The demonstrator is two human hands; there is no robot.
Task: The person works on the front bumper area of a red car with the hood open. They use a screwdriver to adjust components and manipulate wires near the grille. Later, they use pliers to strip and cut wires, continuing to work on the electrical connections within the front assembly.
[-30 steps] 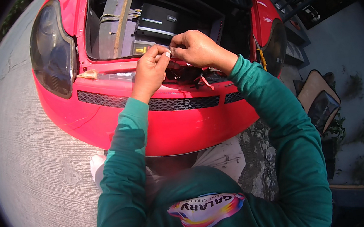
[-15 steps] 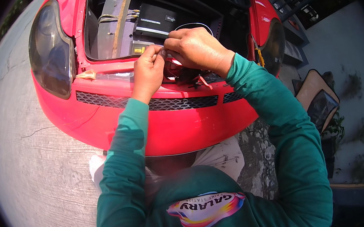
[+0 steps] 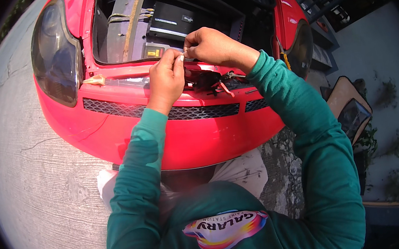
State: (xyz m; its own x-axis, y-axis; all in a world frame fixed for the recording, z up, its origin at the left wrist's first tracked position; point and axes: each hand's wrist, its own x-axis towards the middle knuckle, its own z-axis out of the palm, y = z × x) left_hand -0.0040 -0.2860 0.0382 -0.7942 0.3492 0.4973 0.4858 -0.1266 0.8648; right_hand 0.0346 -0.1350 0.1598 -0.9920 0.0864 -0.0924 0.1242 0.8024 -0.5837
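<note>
Above the front edge of a red car, the fingertips of my left hand and my right hand meet. Both are closed in a pinch on something small and pale that I cannot make out. Just beneath them, on the red ledge, lie a dark bundle and a hand tool with red handles, which looks like pliers. Behind my fingers, inside the open front compartment, sits a flat black box with fins of light trim, resembling an amplifier. A small yellow part shows beside it.
A wooden strip crosses the compartment near some bundled wires. Clear plastic and a tan scrap lie on the ledge. A yellow-handled tool rests by the right headlight. Concrete ground spreads left.
Both hands have shifted slightly to the right, still pinched together. The thin pale curved strand behind my right hand no longer shows. More of the red-handled tool is visible.
</note>
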